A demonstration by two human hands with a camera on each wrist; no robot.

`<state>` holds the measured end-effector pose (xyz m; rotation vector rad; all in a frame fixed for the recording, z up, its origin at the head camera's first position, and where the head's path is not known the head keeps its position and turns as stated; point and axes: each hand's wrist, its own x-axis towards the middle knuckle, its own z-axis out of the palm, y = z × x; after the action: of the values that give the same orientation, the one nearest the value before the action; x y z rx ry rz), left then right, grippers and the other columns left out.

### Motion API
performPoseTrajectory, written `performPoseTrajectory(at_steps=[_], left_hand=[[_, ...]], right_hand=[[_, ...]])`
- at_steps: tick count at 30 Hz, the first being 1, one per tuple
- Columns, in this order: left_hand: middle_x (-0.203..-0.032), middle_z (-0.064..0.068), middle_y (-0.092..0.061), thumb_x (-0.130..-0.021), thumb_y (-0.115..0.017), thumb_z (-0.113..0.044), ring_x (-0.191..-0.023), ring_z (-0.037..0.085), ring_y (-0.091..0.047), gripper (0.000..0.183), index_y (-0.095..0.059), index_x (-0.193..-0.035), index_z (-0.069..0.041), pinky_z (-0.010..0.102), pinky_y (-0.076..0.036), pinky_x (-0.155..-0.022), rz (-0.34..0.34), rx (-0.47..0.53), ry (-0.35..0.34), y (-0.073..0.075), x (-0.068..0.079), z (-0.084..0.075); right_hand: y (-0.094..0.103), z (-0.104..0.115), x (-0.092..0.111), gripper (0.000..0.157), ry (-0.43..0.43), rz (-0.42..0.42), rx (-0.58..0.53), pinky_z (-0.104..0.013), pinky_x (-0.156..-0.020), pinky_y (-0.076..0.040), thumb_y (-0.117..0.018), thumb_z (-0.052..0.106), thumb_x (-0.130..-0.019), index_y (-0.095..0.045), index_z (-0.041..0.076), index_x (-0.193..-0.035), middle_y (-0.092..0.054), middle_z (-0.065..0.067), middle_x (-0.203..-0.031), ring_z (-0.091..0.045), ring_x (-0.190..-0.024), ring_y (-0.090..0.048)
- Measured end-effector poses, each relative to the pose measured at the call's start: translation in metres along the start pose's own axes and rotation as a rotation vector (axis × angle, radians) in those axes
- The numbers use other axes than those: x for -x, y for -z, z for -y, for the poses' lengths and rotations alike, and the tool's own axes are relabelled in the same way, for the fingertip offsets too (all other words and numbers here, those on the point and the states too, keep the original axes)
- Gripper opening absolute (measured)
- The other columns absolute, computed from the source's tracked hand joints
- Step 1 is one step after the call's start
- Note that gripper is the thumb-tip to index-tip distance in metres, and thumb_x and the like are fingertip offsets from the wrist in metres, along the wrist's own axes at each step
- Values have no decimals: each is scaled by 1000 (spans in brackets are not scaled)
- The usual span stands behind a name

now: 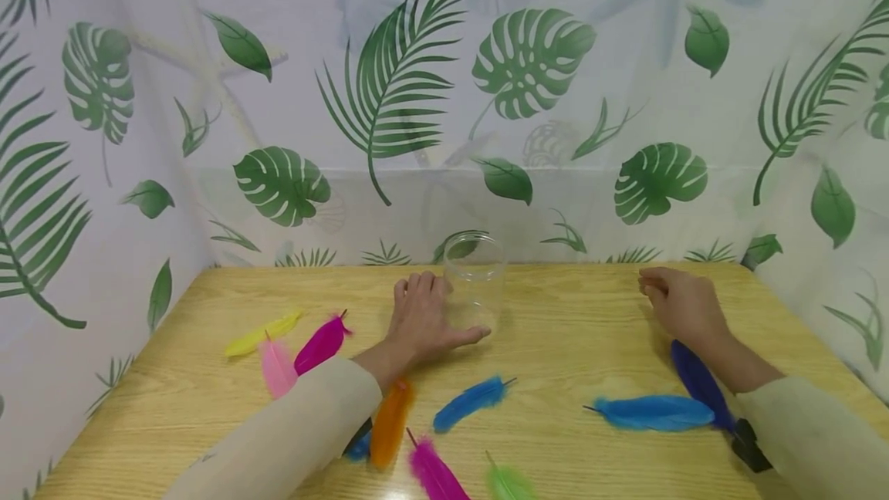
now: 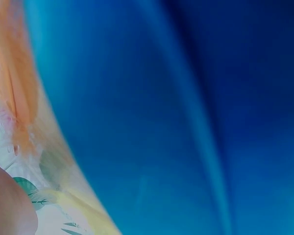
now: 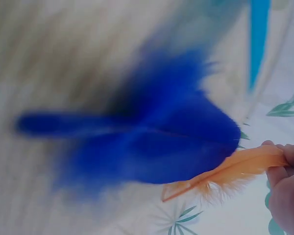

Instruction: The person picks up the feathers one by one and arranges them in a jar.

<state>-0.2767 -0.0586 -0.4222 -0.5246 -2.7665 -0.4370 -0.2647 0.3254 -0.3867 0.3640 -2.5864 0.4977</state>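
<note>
My left hand (image 1: 424, 319) grips a clear cylindrical jar (image 1: 479, 295) near the back middle of the table, thumb across its front and fingers at its left side. Farther right, my right hand (image 1: 684, 303) has its fingers curled. In the right wrist view, fingers (image 3: 285, 171) pinch one end of an orange feather (image 3: 230, 164), its quill pointing away; the head view does not show that feather. A dark blue feather (image 1: 698, 380) lies beneath the right wrist. A light blue feather (image 2: 127, 122) fills most of the left wrist view.
Left on the table lie yellow (image 1: 264, 334), pink (image 1: 278, 369) and magenta (image 1: 321, 346) feathers. Another orange feather (image 1: 390, 427) is beside the left sleeve. Light blue feathers lie in the middle (image 1: 472, 403) and at right (image 1: 656, 413). Leaf-patterned cloth (image 1: 430, 207) encloses the back and sides.
</note>
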Motion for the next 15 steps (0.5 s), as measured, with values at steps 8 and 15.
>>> performPoseTrajectory(at_steps=[8, 15], left_hand=[[-113, 6, -51, -72, -63, -82, -107, 25, -43, 85, -54, -116, -10, 43, -30, -95, -1, -4, 4, 1, 0, -1], [-111, 7, -52, -72, -63, -81, -107, 26, -44, 84, -55, -114, -9, 44, -30, -97, -25, -9, -13, 0, 0, -1]], right_hand=[[11, 8, -11, 30, -130, -49, -89, -31, -69, -54, -63, 11, -98, -66, -9, -119, -73, -24, -103, -40, -91, -71], [19, 14, -17, 38, -311, -52, -156, -49, -86, -55, -52, 19, -104, -60, -9, -129, -68, -29, -116, -46, -106, -66]])
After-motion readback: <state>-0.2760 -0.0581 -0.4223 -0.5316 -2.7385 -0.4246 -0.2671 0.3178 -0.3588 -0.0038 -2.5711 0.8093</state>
